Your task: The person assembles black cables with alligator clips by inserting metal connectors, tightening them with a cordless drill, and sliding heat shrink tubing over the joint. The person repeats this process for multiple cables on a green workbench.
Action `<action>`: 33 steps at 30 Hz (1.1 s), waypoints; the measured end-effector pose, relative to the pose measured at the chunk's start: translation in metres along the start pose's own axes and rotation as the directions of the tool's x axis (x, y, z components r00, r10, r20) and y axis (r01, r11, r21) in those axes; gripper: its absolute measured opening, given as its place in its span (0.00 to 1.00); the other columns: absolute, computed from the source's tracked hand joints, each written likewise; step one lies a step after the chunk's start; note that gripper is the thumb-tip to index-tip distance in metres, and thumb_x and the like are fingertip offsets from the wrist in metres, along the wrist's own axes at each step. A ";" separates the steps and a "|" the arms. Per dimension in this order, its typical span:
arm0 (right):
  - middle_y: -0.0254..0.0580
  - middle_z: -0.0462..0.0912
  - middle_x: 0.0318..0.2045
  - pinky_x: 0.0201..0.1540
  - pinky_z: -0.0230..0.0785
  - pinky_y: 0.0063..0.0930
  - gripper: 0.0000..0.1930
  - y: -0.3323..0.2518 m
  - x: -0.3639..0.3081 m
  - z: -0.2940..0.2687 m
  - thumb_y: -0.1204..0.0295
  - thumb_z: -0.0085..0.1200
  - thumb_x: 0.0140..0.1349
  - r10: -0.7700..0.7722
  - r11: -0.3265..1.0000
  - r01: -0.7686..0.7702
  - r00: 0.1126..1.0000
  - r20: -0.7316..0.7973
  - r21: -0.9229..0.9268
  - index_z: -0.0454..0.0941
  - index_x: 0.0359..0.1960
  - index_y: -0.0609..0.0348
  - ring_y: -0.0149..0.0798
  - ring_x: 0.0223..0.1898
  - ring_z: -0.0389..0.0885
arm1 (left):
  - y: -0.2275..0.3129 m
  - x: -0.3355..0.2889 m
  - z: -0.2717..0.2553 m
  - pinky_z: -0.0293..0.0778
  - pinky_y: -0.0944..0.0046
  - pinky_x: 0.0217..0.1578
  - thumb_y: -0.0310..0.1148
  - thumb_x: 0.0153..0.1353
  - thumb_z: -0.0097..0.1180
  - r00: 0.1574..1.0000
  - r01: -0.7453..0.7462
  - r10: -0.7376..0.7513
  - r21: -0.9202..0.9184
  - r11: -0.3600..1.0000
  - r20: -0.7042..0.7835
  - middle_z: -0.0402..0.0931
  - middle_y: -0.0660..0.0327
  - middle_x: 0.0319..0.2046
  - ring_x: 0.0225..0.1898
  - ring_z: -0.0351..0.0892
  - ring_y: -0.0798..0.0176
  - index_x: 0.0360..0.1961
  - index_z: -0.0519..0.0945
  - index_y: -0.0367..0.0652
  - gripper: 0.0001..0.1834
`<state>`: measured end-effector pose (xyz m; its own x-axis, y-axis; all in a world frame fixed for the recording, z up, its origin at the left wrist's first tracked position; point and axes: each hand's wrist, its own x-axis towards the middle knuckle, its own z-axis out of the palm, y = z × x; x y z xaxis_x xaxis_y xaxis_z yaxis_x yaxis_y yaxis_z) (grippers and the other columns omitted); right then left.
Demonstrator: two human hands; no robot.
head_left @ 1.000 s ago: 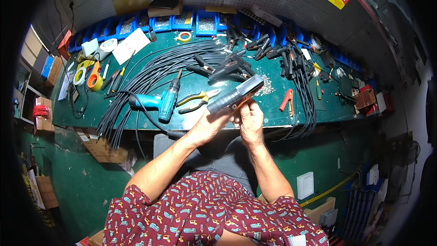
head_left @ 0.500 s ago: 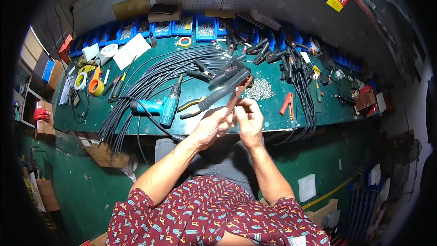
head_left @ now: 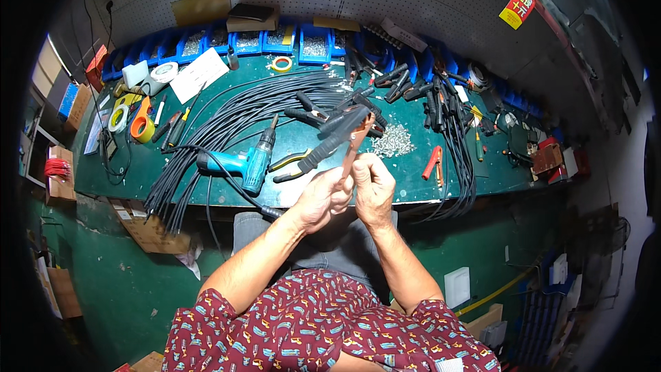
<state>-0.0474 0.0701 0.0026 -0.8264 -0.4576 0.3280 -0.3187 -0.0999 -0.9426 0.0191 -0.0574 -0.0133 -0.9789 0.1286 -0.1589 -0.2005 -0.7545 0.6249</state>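
My left hand point(head_left: 322, 200) is closed round the lower part of a black-handled clamp point(head_left: 356, 143) with copper-coloured metal, held upright above the bench's front edge. One ribbed black grip sticks out toward the left. Pressed close beside the metal, my right hand point(head_left: 374, 189) has its thumb and fingers pinched together. What sits between those fingertips is hidden. Just left of the clamp lie pliers point(head_left: 289, 174) with black and yellow handles and a teal power drill point(head_left: 255, 165). Beyond the hands is a heap of small silver metal fasteners point(head_left: 394, 142).
A thick bundle of black cables point(head_left: 200, 145) curves over the left of the green bench point(head_left: 330, 195); another cable bundle point(head_left: 460, 158) hangs over its front at right. A red clamp point(head_left: 432, 162) lies nearby. Blue bins point(head_left: 314, 47) line the back. Tape rolls point(head_left: 142, 127) stand left.
My right hand has shifted slightly, its fingers now more tightly closed beside the metal. The clamp has turned slightly more upright in my left hand. The view has shifted a little.
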 end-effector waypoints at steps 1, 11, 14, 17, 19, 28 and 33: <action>0.32 0.79 0.29 0.36 0.70 0.19 0.14 0.003 0.002 -0.003 0.62 0.54 0.76 -0.008 0.999 0.008 1.000 0.011 -0.034 0.78 0.43 0.63 0.23 0.32 0.77 | 0.000 0.000 0.000 0.55 0.71 0.21 0.47 0.77 0.42 1.000 -0.001 0.001 0.001 1.000 0.011 0.57 0.75 0.16 0.17 0.55 0.75 0.28 0.71 0.50 0.20; 0.34 0.79 0.31 0.35 0.71 0.20 0.11 0.005 -0.003 -0.002 0.66 0.52 0.76 0.022 0.999 -0.023 1.000 -0.011 -0.039 0.75 0.46 0.62 0.24 0.30 0.76 | -0.007 -0.002 -0.001 0.54 0.72 0.21 0.51 0.76 0.43 1.000 0.014 -0.014 0.001 1.000 -0.010 0.59 0.75 0.16 0.17 0.55 0.75 0.30 0.73 0.51 0.20; 0.34 0.79 0.30 0.36 0.71 0.19 0.14 0.002 -0.005 -0.003 0.62 0.51 0.77 0.024 0.999 -0.023 0.999 -0.039 0.029 0.74 0.48 0.62 0.24 0.30 0.76 | -0.010 -0.002 -0.001 0.54 0.72 0.22 0.52 0.77 0.43 0.999 -0.013 0.013 -0.004 1.000 0.030 0.58 0.76 0.16 0.18 0.54 0.76 0.30 0.72 0.51 0.21; 0.32 0.77 0.29 0.35 0.70 0.19 0.14 -0.010 -0.011 0.003 0.61 0.51 0.77 -0.038 0.998 0.036 0.999 -0.038 -0.049 0.73 0.48 0.63 0.23 0.30 0.75 | -0.011 -0.001 0.000 0.54 0.72 0.22 0.52 0.77 0.43 1.000 -0.007 0.007 -0.002 1.000 0.011 0.58 0.76 0.16 0.18 0.53 0.76 0.31 0.72 0.51 0.21; 0.31 0.77 0.30 0.34 0.68 0.18 0.13 -0.007 -0.008 0.002 0.62 0.50 0.78 -0.033 0.998 0.032 0.999 -0.038 -0.051 0.75 0.45 0.62 0.22 0.29 0.73 | -0.013 0.000 0.001 0.54 0.72 0.22 0.52 0.77 0.43 0.999 -0.030 0.030 0.023 0.999 -0.021 0.58 0.75 0.16 0.18 0.53 0.76 0.31 0.73 0.51 0.21; 0.31 0.79 0.32 0.35 0.65 0.17 0.14 0.017 -0.016 -0.008 0.60 0.51 0.77 0.116 0.974 -0.092 0.987 -0.107 0.209 0.74 0.46 0.61 0.22 0.30 0.71 | -0.021 0.004 0.006 0.53 0.71 0.22 0.53 0.77 0.44 0.994 -0.044 0.063 0.204 0.978 -0.088 0.60 0.76 0.18 0.19 0.54 0.77 0.35 0.75 0.48 0.21; 0.33 0.81 0.35 0.40 0.70 0.20 0.16 0.037 -0.020 -0.030 0.59 0.53 0.76 0.149 0.950 -0.142 0.989 -0.002 0.280 0.74 0.47 0.61 0.23 0.34 0.75 | -0.021 0.007 0.021 0.54 0.74 0.22 0.47 0.77 0.49 0.972 -0.169 0.208 0.286 0.943 -0.111 0.65 0.75 0.22 0.21 0.58 0.79 0.42 0.79 0.46 0.16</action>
<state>-0.0560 0.1019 -0.0366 -0.8656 -0.4657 0.1842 -0.0553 -0.2767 -0.9594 0.0158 -0.0274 -0.0117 -0.9886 -0.1039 -0.1092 -0.0345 -0.5493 0.8349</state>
